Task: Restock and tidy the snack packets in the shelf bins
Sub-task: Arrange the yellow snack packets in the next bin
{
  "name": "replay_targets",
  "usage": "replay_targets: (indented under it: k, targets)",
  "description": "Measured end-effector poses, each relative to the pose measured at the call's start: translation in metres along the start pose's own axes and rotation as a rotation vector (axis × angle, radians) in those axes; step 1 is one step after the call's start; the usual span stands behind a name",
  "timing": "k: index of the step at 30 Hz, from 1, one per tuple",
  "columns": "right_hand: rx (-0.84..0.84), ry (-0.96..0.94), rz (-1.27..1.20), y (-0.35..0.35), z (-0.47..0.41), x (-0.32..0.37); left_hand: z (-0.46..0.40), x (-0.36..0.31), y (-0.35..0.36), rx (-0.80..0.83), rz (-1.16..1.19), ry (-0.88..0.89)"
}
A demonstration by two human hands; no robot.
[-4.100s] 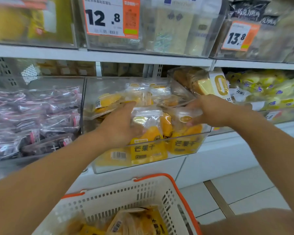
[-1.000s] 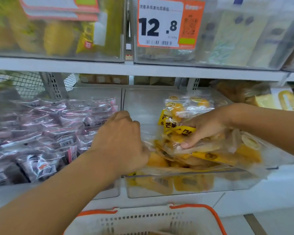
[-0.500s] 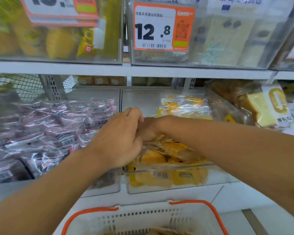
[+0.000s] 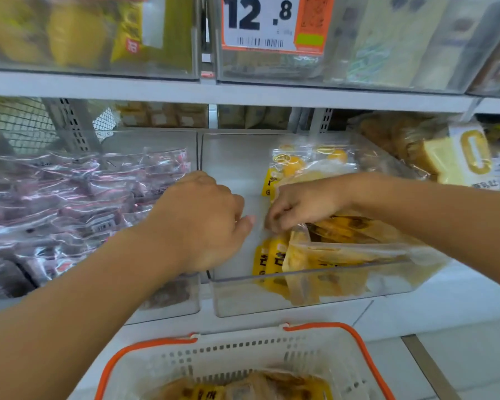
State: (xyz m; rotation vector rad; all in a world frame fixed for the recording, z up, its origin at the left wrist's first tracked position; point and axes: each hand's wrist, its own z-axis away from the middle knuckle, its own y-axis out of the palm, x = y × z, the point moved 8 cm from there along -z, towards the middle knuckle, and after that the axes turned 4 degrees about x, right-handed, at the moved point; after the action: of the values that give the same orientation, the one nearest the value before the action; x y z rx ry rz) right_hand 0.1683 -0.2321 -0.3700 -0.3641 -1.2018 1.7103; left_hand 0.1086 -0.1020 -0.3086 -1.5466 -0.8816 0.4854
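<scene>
A clear plastic shelf bin holds yellow mango snack packets, heaped on its right side; its left side shows bare floor. Two more yellow packets stand at the bin's back. My right hand reaches in from the right and pinches the top edge of the yellow packets with curled fingers. My left hand hovers over the bin's left wall, fingers curled, thumb pointing toward the right hand; nothing shows in it.
Left of it, another clear bin is full of pink and purple packets. A white basket with orange rim sits below with yellow packets inside. Bread loaf packs lie to the right. A 12.8 price tag hangs above.
My hands, touching half a second ago, have drawn apart. The right hand has shifted rightward onto the heap of yellow packets, and the bin's left side now lies bare.
</scene>
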Motion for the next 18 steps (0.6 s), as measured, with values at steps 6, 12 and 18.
replay_targets:
  k: [6, 12, 18]
  targets:
    - [-0.001, 0.111, 0.089, 0.012, -0.001, -0.002, 0.013, -0.019, -0.003, 0.136, 0.205, 0.149]
    - [-0.067, 0.193, -0.122, -0.03, 0.057, 0.024, 0.008, -0.032, -0.014, -0.026, 0.226, 0.148]
    - [-0.527, 0.137, -0.552, -0.064, 0.096, 0.014, -0.013, 0.032, -0.069, -0.481, 0.3, -0.144]
